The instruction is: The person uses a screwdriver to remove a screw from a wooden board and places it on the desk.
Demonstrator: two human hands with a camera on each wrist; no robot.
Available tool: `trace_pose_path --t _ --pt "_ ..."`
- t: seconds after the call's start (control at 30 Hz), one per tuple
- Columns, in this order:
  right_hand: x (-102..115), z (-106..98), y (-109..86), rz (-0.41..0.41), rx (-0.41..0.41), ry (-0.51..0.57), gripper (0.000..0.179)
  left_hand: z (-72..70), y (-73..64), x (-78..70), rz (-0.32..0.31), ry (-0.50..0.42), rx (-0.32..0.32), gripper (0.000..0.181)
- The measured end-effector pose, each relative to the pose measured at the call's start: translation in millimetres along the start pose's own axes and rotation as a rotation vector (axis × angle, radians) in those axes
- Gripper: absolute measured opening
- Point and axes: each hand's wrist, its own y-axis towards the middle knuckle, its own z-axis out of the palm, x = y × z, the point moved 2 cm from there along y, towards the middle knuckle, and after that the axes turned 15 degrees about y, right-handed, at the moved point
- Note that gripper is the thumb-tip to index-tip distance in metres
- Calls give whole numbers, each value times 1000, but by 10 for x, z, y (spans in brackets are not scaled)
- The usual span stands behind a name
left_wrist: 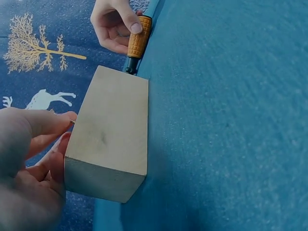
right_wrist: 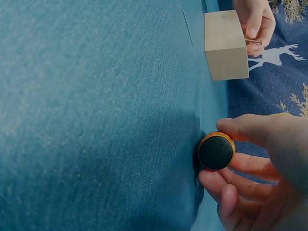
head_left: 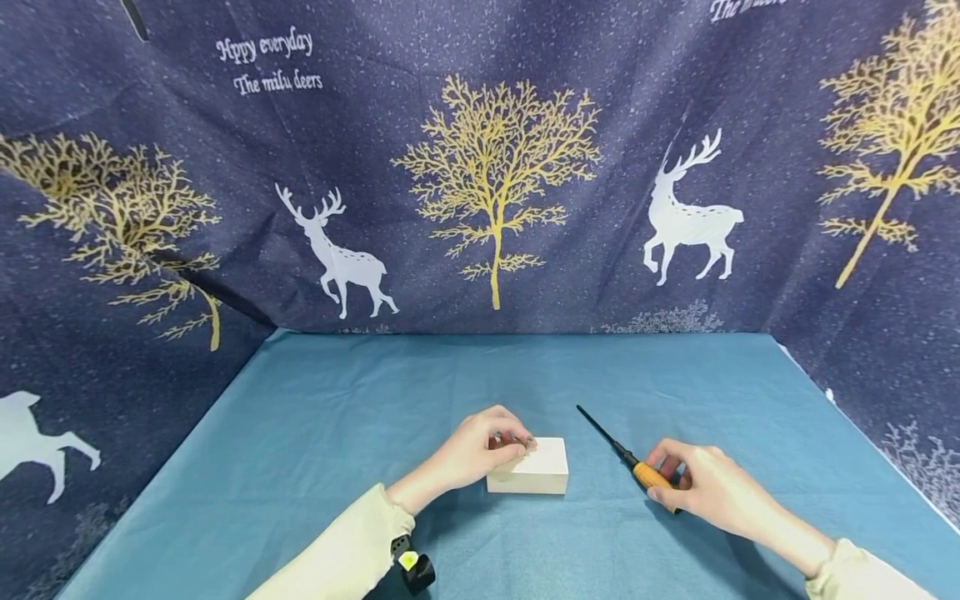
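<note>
A pale wooden block point(head_left: 542, 463) lies on the blue cloth in front of the person. At its top face, the left hand point(head_left: 483, 446) pinches a thin screw point(right_wrist: 252, 41) between thumb and finger, its point end at the wood. Off to the block's right, the right hand point(head_left: 705, 483) holds a screwdriver point(head_left: 649, 475) by its orange, black-ended handle between thumb and fingers. The screwdriver's dark shaft slants away to the far left, low over the cloth. In the right wrist view the handle's black end faces the camera and hides most of the tool.
Blue cloth point(head_left: 360, 392) covers the table. Behind and at the sides hangs a dark blue curtain point(head_left: 585, 50) with white deer and golden trees. A black device with a yellow patch point(head_left: 411, 565) sits at the left wrist, below the cream sleeve.
</note>
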Motion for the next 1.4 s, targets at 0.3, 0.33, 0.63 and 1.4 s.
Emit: trace_pose_path --t 0.3,0.33,0.63,1.4 --pt "-12 -11 3 7 14 -1 32 31 13 12 -10 1 -22 11" --pt "-12 -10 1 3 13 -3 32 33 14 13 -10 -1 -25 10" --pt "-14 -9 0 -7 20 -3 32 46 7 17 -14 -19 -37 5" --pt "18 -39 17 -40 43 -45 44 68 21 33 -53 -59 -45 5"
